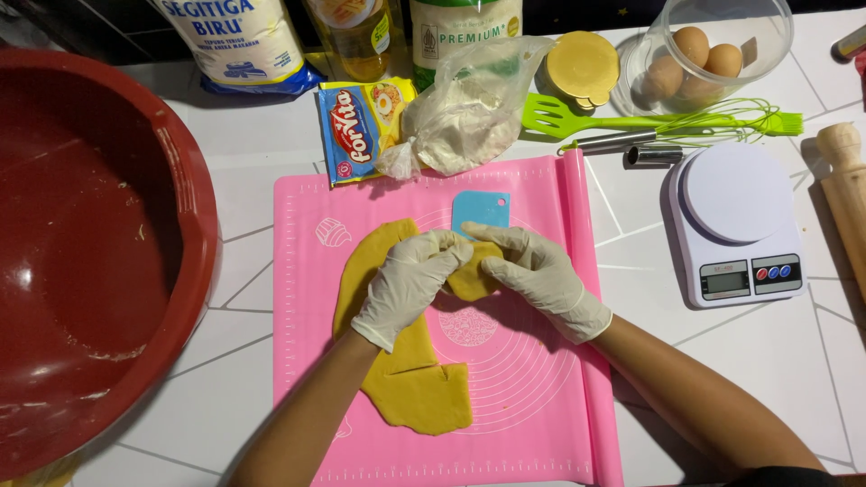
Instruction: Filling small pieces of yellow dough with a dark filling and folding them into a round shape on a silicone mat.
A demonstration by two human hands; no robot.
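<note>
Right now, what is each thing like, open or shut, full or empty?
Left hand: gloved, pinching dough piece.
Right hand: gloved, gripping it too.
Dough sheet: flat, cut.
Red bowl: nearly empty.
Egg tub: open, holding eggs.
Flour bag: knotted shut.

Big dark-red mixing bowl (90, 243) on the left with some residue in it. Along the back: a white flour bag (236, 41), a bottle of oil (356, 32), a small yellow and blue packet (361, 122) and a clear plastic bag of white powder (469, 108). Also a round gold lid (583, 65), a clear tub of brown eggs (713, 54), a green spatula (577, 117), a green whisk (722, 122), a white kitchen scale (735, 225) and a wooden rolling pin (846, 194) on the right
</note>
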